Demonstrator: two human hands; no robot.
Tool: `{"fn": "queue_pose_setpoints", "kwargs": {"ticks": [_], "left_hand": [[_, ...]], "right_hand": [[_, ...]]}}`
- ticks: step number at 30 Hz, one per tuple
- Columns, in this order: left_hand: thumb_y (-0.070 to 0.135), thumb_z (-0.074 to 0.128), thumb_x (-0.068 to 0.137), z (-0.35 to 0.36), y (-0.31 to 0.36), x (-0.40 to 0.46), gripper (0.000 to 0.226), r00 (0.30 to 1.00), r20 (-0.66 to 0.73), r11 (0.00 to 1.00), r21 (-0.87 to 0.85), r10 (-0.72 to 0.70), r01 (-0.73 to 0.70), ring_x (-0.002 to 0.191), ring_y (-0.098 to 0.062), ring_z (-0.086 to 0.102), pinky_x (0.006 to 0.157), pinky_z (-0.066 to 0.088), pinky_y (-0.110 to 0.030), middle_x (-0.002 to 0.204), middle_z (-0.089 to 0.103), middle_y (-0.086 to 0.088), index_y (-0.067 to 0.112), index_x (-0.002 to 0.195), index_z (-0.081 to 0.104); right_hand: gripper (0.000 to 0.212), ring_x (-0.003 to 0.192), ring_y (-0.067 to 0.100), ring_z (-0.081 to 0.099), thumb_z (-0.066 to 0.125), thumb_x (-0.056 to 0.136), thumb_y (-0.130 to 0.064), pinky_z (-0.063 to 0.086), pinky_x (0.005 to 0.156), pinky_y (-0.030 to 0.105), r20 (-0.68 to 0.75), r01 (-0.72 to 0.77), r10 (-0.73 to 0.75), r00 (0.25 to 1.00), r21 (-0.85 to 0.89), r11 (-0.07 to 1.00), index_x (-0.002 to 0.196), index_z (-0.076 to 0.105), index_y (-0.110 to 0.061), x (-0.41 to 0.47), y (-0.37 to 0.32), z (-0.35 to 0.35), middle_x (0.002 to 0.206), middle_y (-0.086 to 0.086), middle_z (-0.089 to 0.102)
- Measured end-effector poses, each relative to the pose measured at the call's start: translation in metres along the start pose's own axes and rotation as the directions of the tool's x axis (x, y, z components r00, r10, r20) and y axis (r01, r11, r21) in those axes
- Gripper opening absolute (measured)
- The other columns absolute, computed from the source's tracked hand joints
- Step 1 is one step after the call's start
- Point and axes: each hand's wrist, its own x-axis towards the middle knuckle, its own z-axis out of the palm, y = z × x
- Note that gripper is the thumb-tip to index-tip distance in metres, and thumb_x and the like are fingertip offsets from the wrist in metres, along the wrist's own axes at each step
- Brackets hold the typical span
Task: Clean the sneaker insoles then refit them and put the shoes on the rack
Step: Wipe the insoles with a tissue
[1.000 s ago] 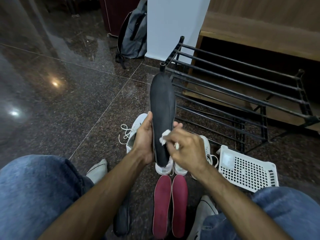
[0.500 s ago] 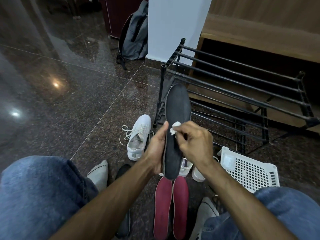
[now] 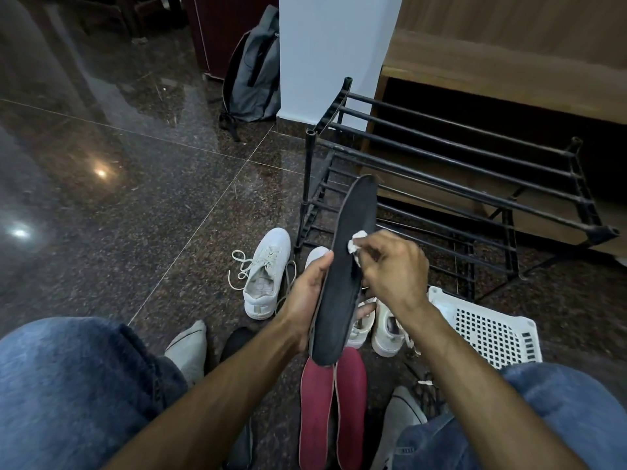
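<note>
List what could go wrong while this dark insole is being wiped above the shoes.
The left hand grips the long dark grey insole low down, so its free top may flex under the small white wipe that the right hand pinches. The two red insoles lie directly beneath and could catch loosened dirt.

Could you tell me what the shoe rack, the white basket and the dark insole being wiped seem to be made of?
Shoe rack: looks like black painted metal, with thin round bars and dull, scuffed paint.
White basket: most likely moulded plastic, with a smooth matte wall and a regular grid of square holes.
Dark insole: probably foam with a fabric face; thin, matte, slightly curved in the hands.
</note>
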Motion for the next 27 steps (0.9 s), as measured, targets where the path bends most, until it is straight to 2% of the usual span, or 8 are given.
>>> {"fn": "queue_pose_setpoints", "kwargs": {"ticks": [3, 7, 11, 15, 19, 22, 25, 27], "left_hand": [[0.037, 0.048, 0.084, -0.001, 0.008, 0.003, 0.040, 0.999, 0.001, 0.998, 0.035, 0.052, -0.052, 0.081, -0.023, 0.067, 0.074, 0.054, -0.036, 0.092, 0.070, -0.012, 0.009, 0.092, 0.076], [0.047, 0.056, 0.081, -0.013, 0.021, 0.007, 0.064, 0.990, -0.092, 0.994, 0.021, 0.106, -0.104, 0.110, -0.037, 0.060, 0.100, 0.047, -0.042, 0.116, 0.062, -0.024, -0.005, 0.118, 0.062], [0.046, 0.051, 0.086, -0.018, 0.028, 0.007, 0.062, 0.985, -0.101, 0.990, -0.020, 0.137, -0.140, 0.117, -0.037, 0.059, 0.097, 0.051, -0.041, 0.126, 0.060, -0.023, -0.002, 0.124, 0.060], [0.036, 0.051, 0.081, -0.009, 0.016, 0.005, 0.041, 0.994, -0.015, 0.994, 0.001, 0.108, -0.108, 0.074, -0.023, 0.069, 0.067, 0.056, -0.032, 0.088, 0.072, -0.014, 0.005, 0.086, 0.077], [0.037, 0.057, 0.081, -0.001, 0.004, -0.001, 0.043, 0.998, 0.048, 0.998, 0.042, -0.042, 0.040, 0.097, -0.037, 0.067, 0.086, 0.054, -0.044, 0.112, 0.068, -0.016, 0.007, 0.105, 0.074], [0.038, 0.080, 0.061, 0.000, 0.003, -0.002, 0.062, 0.982, 0.154, 0.992, 0.079, -0.113, 0.102, 0.100, -0.040, 0.067, 0.080, 0.057, -0.043, 0.109, 0.067, -0.016, 0.003, 0.111, 0.071], [0.041, 0.078, 0.065, -0.002, 0.001, -0.001, 0.059, 0.976, 0.178, 0.990, 0.084, -0.128, 0.115, 0.090, -0.036, 0.070, 0.067, 0.060, -0.038, 0.107, 0.068, -0.015, 0.005, 0.110, 0.071], [0.048, 0.061, 0.081, -0.001, 0.001, -0.002, 0.048, 0.982, 0.147, 0.987, 0.124, -0.116, 0.098, 0.080, -0.032, 0.072, 0.058, 0.060, -0.033, 0.103, 0.070, -0.014, 0.010, 0.107, 0.073]], "right_hand": [[0.017, 0.065, 0.018, 0.066, 0.066, 0.079, -0.019, 0.054, 0.058, 0.032, 0.020, 0.097, -0.099, 0.995, 0.064, 0.993, 0.088, 0.076, -0.028, -0.013, -0.004, 0.002, 0.089, -0.010, 0.072], [0.018, 0.073, 0.016, 0.069, 0.059, 0.081, -0.020, 0.056, 0.058, 0.036, 0.151, 0.305, -0.345, 0.926, 0.236, 0.922, 0.088, 0.075, -0.025, -0.045, -0.023, 0.010, 0.088, -0.011, 0.070], [0.018, 0.073, 0.015, 0.069, 0.059, 0.081, -0.023, 0.055, 0.058, 0.037, 0.232, 0.359, -0.431, 0.872, 0.294, 0.886, 0.089, 0.074, -0.028, -0.042, -0.026, 0.008, 0.088, -0.012, 0.070], [0.015, 0.069, 0.017, 0.066, 0.065, 0.080, -0.020, 0.054, 0.058, 0.032, 0.122, 0.238, -0.248, 0.961, 0.091, 0.967, 0.089, 0.074, -0.030, -0.017, -0.013, 0.004, 0.088, -0.011, 0.069], [0.016, 0.069, 0.021, 0.065, 0.070, 0.079, -0.016, 0.049, 0.061, 0.028, -0.050, -0.049, 0.050, 0.998, 0.014, 0.999, 0.089, 0.074, -0.028, 0.006, 0.011, -0.007, 0.089, -0.011, 0.070], [0.026, 0.060, 0.015, 0.058, 0.071, 0.079, -0.016, 0.053, 0.065, 0.034, -0.114, -0.221, 0.239, 0.964, 0.156, 0.963, 0.102, 0.072, -0.028, 0.013, 0.025, -0.010, 0.087, -0.012, 0.070], [0.031, 0.054, 0.010, 0.053, 0.073, 0.079, -0.011, 0.048, 0.055, 0.025, -0.070, -0.202, 0.242, 0.968, 0.361, 0.910, 0.107, 0.072, -0.025, 0.010, 0.022, -0.009, 0.088, -0.012, 0.070], [0.026, 0.050, 0.005, 0.046, 0.073, 0.080, -0.008, 0.037, 0.050, 0.013, -0.004, -0.075, 0.085, 0.996, 0.425, 0.902, 0.101, 0.073, -0.022, 0.001, 0.009, -0.008, 0.092, -0.006, 0.071]]}}
